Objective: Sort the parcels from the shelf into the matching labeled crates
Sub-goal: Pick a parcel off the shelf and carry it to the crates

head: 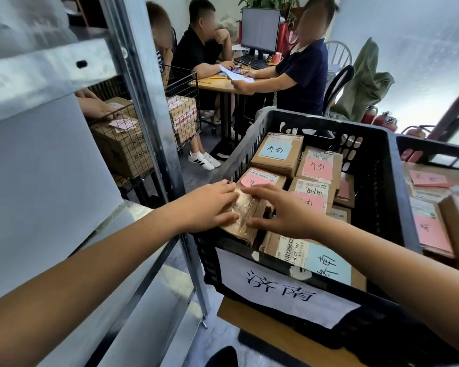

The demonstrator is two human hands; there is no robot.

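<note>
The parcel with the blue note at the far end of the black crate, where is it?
In the head view, the blue-note parcel sits in the black crate's far-left corner, beside a pink-note parcel.

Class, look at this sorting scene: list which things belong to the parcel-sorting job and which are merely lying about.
Belongs to the job:
left hand
right hand
taped parcel
black crate
crate label
metal shelf

Just lying about:
monitor
desk
fire extinguishers
</note>
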